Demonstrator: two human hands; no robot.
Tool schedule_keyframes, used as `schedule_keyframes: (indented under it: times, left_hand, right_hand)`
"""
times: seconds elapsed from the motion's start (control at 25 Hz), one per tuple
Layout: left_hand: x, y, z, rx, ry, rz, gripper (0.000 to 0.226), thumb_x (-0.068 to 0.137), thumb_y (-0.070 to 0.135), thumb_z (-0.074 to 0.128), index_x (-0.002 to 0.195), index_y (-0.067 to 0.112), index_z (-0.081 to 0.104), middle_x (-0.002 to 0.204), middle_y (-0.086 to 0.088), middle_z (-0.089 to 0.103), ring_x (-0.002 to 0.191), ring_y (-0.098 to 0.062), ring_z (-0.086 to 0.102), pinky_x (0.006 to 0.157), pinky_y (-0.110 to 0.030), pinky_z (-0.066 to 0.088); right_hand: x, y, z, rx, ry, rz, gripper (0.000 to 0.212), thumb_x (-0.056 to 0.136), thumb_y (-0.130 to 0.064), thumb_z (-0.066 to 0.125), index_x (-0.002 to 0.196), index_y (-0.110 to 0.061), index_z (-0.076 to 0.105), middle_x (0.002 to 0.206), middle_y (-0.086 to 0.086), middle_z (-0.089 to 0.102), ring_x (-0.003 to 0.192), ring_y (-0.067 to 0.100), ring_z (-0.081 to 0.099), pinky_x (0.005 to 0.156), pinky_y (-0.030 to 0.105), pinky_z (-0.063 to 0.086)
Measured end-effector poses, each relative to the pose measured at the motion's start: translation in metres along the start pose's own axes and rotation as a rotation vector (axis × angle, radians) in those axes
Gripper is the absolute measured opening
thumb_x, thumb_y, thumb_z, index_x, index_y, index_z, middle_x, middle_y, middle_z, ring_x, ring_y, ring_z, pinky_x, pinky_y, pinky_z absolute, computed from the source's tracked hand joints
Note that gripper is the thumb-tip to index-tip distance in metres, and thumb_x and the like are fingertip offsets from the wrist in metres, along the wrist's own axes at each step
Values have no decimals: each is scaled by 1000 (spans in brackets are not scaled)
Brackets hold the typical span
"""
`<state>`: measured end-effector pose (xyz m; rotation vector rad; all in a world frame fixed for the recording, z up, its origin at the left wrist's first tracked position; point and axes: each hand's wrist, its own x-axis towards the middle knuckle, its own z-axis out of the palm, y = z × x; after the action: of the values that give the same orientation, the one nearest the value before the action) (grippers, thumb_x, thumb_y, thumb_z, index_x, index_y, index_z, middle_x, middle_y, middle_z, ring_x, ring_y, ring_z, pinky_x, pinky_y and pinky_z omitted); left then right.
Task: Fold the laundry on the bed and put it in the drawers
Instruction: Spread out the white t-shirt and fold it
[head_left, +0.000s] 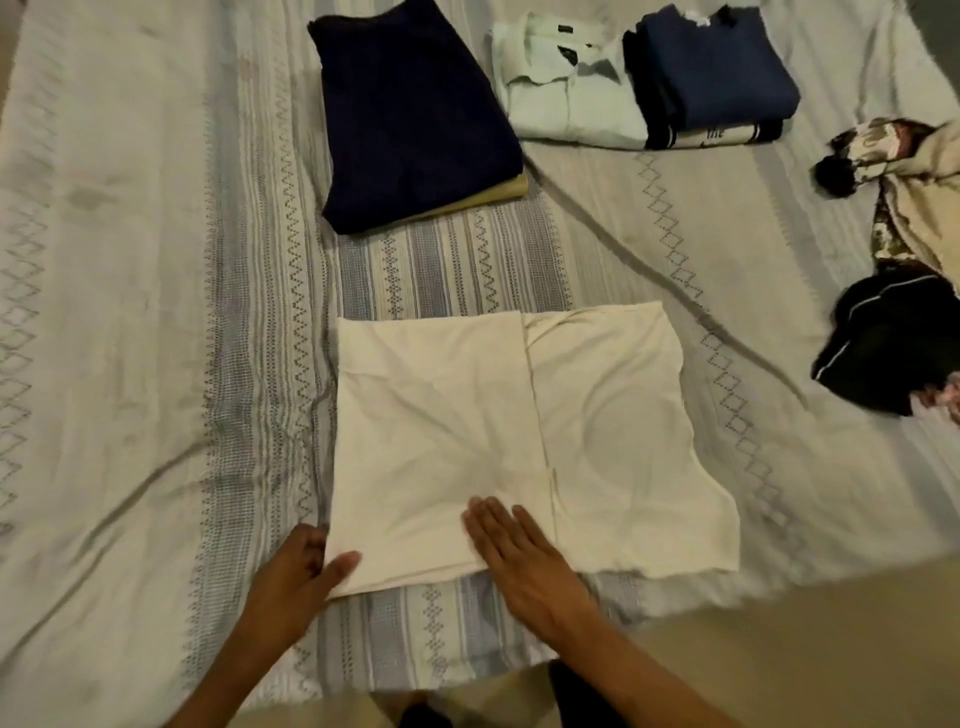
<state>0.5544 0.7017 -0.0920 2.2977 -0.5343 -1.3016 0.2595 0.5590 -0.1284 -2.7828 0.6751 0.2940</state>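
A cream garment (467, 415) lies partly folded and flat on the bed (130, 312), near its front edge. My left hand (301, 571) pinches the garment's near left corner, thumb on top and fingers beneath. My right hand (519, 556) lies flat with straight fingers on the garment's near edge, pressing it down. At the back sit folded piles: a dark navy garment (410, 114) on top of a yellow one (498, 195), a white collared shirt (566, 88), and a blue garment (727, 67) stacked on dark and striped ones.
Unfolded laundry lies at the right edge: a floral cream piece (914, 192) and a black garment with white piping (883, 343). The bed cover is pale with woven patterned stripes. A tan floor (779, 649) shows at the lower right.
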Motion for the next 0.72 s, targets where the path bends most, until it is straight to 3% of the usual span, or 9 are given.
schedule_keyframes:
  times: [0.12, 0.2, 0.28, 0.32, 0.4, 0.56, 0.64, 0.72]
  left_hand:
    - [-3, -8, 2, 50, 49, 164, 37, 85, 44, 81, 106, 46, 50, 79, 1, 72, 73, -10, 71, 71, -35, 59]
    - [-11, -10, 11, 384, 231, 469, 40, 94, 45, 70, 128, 41, 51, 117, -3, 70, 107, -20, 67, 91, -37, 53]
    - [-15, -6, 26, 737, 210, 730, 78, 88, 56, 67, 152, 18, 46, 157, -13, 44, 140, -34, 46, 109, -50, 38]
    - [-17, -1, 37, 818, 161, 814, 86, 88, 57, 64, 159, 15, 38, 167, -10, 31, 150, -33, 35, 114, -52, 32]
    - [-10, 1, 58, 899, 79, 912, 79, 92, 44, 54, 163, 18, 29, 172, -5, 19, 156, -29, 27, 119, -50, 27]
    - [3, -2, 72, 973, 81, 881, 83, 79, -2, 32, 160, 13, 35, 169, -8, 28, 151, -32, 37, 117, -47, 28]
    - [-1, -8, 56, 1013, 44, 900, 86, 76, -6, 29, 159, 13, 38, 165, -10, 36, 147, -30, 42, 117, -43, 28]
    - [-1, -11, 33, 972, 48, 887, 86, 74, -5, 28, 156, 15, 43, 159, -8, 44, 141, -30, 51, 118, -38, 32]
  right_hand:
    - [-3, 4, -4, 2, 21, 28, 74, 89, 0, 39, 162, -7, 28, 169, 12, 24, 155, 28, 29, 121, 44, 26]
    - [-12, 16, -7, -25, 26, 30, 78, 88, 0, 41, 164, -10, 23, 171, 10, 20, 157, 26, 24, 123, 44, 22]
    - [-30, 39, -8, -41, 45, 80, 80, 88, -1, 41, 165, -12, 20, 172, 8, 18, 157, 26, 22, 122, 44, 21]
    - [-41, 53, -11, -41, 48, 113, 79, 88, -1, 38, 165, -13, 22, 172, 7, 18, 157, 26, 24, 121, 44, 21]
    - [-65, 83, -13, -45, 51, 158, 76, 88, -1, 35, 163, -12, 28, 171, 8, 22, 154, 27, 31, 120, 44, 23]
    - [-119, 146, -29, -79, 63, 182, 82, 80, 7, 41, 160, -11, 35, 168, 9, 29, 153, 27, 33, 120, 40, 23]
    - [-144, 173, -37, -70, 69, 202, 91, 69, 16, 50, 156, -9, 44, 163, 11, 39, 148, 26, 40, 122, 35, 22]
    - [-162, 193, -44, -42, 57, 274, 101, 55, 26, 67, 148, -11, 55, 153, 11, 53, 138, 25, 53, 123, 35, 30]
